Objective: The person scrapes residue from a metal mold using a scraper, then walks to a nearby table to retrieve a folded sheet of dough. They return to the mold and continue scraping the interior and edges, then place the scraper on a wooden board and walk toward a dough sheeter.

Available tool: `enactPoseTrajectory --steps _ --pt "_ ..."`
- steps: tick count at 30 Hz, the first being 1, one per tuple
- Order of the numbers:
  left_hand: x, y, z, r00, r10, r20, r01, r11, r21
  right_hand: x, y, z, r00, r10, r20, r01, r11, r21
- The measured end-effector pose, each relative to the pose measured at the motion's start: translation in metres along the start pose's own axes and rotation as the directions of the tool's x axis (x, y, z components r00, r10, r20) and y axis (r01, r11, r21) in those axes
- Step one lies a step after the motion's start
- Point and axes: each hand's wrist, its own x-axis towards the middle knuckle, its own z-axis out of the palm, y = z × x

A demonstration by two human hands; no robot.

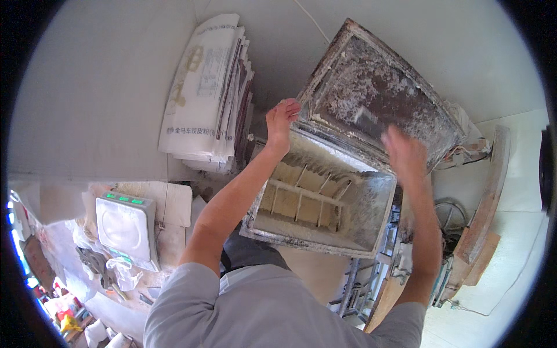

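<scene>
The lid (394, 87) stood raised behind the trough (307, 245), probably heavy and stiff, best held by its rim, where the left hand (281, 119) was bent; whether this or the blurred right hand (404, 149) grasped, I could not tell.

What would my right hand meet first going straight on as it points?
Your right hand would probably meet the brown, white-crusted inner face of the raised rectangular lid, though depth is unclear.
</scene>
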Motion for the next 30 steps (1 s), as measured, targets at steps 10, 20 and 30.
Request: enactPoseTrajectory --steps 10,20,30 --pt "0.055 0.024 0.024 0.998 0.018 0.056 -0.005 0.975 -0.223 0.201 -0.035 -0.104 0.921 -0.39 -0.008 0.349 0.834 -0.427" --pt "0.078 0.028 0.032 0.996 -0.002 0.088 0.025 0.966 -0.258 0.229 -0.031 -0.102 0.915 -0.397 0.063 0.386 0.822 -0.419" --pt "0.088 0.012 0.052 0.993 0.06 0.106 -0.014 0.919 -0.393 0.24 -0.057 -0.089 0.873 -0.427 0.234 0.487 0.763 -0.424"
